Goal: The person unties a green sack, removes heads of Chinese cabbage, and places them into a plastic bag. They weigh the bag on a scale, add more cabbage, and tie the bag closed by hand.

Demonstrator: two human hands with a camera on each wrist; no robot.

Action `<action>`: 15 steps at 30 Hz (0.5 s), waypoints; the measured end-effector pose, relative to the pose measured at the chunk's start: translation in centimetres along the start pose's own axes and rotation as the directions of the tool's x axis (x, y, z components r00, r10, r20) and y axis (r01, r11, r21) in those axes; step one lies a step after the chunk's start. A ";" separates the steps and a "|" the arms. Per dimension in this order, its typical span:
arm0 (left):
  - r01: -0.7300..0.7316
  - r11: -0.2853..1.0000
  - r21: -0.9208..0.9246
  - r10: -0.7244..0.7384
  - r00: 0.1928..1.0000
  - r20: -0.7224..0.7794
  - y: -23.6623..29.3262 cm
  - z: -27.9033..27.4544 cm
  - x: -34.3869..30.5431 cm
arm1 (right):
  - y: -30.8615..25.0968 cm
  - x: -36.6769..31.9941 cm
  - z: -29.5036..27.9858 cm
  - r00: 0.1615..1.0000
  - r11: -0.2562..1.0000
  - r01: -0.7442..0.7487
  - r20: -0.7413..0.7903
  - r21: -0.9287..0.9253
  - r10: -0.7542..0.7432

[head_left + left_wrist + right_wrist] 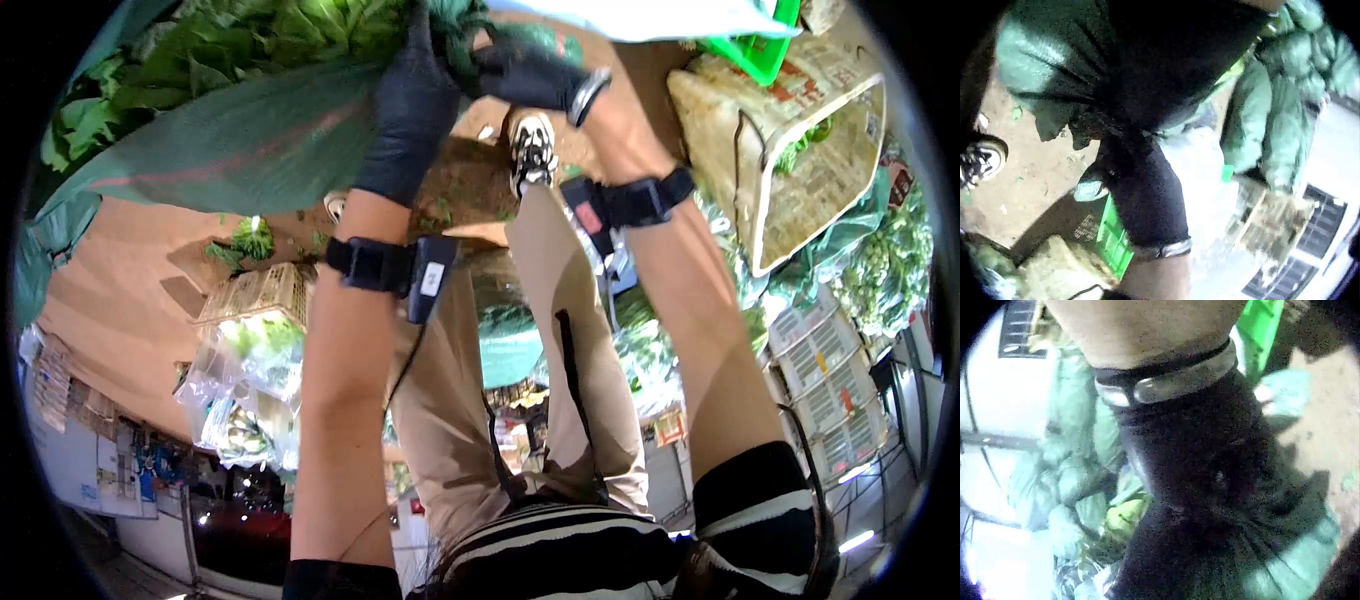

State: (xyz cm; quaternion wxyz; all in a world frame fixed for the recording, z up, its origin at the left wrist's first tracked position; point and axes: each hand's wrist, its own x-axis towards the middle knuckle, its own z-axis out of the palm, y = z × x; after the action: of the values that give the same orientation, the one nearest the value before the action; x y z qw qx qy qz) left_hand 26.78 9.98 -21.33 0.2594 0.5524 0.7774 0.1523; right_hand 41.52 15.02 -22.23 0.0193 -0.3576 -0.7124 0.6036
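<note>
A green mesh sack (pixel 240 140) holding leafy greens (pixel 270 40) lies across the upper left of the head view. At its gathered edge, my black-gloved left hand (pixel 415 115) grips the cloth. Beside it, my right hand (pixel 530 75), also gloved, pinches the bunched material from the other side. In the left wrist view the sack cloth (pixel 1041 56) bunches tightly between the left hand (pixel 1172 56) and the right hand (pixel 1144 187). The right wrist view shows folded cloth (pixel 1297 562) by the right hand (pixel 1191 437); most fingertips are hidden in dark folds.
A worn plastic crate (pixel 770 150) with some greens inside lies at the right, near a bright green basket (pixel 768 55). A smaller crate (pixel 255 295) and clear bags of vegetables (pixel 245 390) are at left. Filled green sacks (pixel 1250 112) stand beyond. A shoe (pixel 532 150) is below the hands.
</note>
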 end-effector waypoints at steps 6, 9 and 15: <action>-0.712 0.701 -0.038 0.713 0.700 0.025 1.0 -4.4 0.3 | -4.9 -0.2 -4.7 0.876 0.777 0.469 0.109 -0.419 -0.470; -0.388 0.747 -0.540 0.650 0.593 0.474 -2.0 -6.2 2.9 | -3.9 -1.4 -3.0 0.984 0.626 -0.174 0.115 0.760 0.134; 0.243 0.433 -0.868 0.545 0.696 0.467 -7.6 -4.7 3.4 | -0.1 1.0 2.9 0.905 0.997 -0.042 -0.425 -0.067 0.009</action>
State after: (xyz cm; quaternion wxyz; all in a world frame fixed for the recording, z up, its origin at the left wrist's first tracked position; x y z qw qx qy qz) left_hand 17.26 10.78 -22.26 0.7632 0.4181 0.3568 0.3397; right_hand 39.34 13.12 -23.31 0.1523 -0.4899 -0.7085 0.4845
